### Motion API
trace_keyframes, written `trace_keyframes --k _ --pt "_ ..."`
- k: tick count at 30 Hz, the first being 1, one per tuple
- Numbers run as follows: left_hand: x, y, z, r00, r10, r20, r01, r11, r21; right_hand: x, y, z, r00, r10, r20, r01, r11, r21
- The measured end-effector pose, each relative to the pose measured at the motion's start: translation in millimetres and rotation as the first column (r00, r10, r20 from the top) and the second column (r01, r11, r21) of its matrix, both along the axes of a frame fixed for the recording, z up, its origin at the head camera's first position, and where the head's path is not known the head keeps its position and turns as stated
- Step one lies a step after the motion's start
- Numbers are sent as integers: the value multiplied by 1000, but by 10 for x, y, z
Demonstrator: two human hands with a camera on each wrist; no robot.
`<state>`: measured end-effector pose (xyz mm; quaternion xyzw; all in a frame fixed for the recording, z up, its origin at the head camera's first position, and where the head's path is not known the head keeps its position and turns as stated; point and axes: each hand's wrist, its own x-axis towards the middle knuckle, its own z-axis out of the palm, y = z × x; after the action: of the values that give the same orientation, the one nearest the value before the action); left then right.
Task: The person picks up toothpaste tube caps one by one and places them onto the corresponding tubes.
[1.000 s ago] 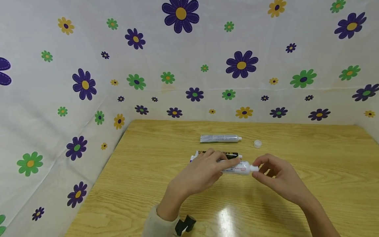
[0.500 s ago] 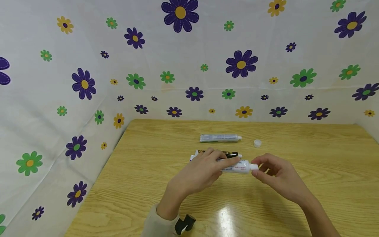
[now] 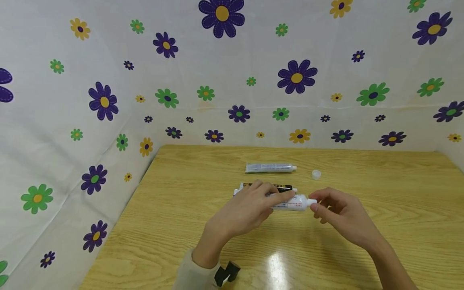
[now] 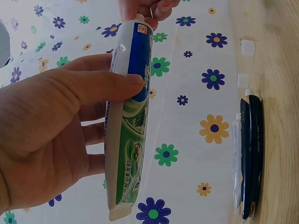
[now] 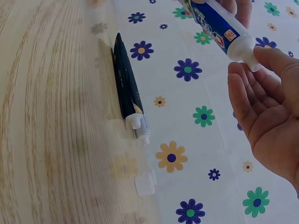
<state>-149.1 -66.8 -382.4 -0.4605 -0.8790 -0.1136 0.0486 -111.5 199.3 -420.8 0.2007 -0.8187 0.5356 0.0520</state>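
Printed tube [image 4: 133,126], white, blue and green, held in two hands on the person's side of the black tube [image 3: 286,188].
Left hand [image 3: 250,207]: grip wrapped around the body, raised above the tabletop [image 3: 398,201]. Right hand [image 3: 344,219]: grip pinching the white tip [image 3: 312,201]. Grey tube [image 3: 269,168]: lying beyond the black tube. White cap [image 3: 316,174]: resting beyond the black tube, to its right.

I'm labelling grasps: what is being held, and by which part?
A blue-and-green tube: the left hand grips its body, while the right hand pinches its narrow white end.
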Motion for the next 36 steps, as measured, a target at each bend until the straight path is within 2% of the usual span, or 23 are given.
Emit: trace_keyframes --k 8,17,28,36 --pt "0 -3 5 1000 6 -12 -6 1000 -4 -17 -7 -12 1000 -16 -20 17 999 28" --pt "7 2 14 999 34 20 -34 999 -12 -38 -28 -30 994 -31 -106 44 993 114" --pt "-1 10 -1 999 20 25 -18 999 -47 -34 -43 -32 1000 -10 -16 13 981 194" --pt "6 31 -26 999 14 32 -12 999 -34 -32 -34 -39 998 9 -65 5 976 217"
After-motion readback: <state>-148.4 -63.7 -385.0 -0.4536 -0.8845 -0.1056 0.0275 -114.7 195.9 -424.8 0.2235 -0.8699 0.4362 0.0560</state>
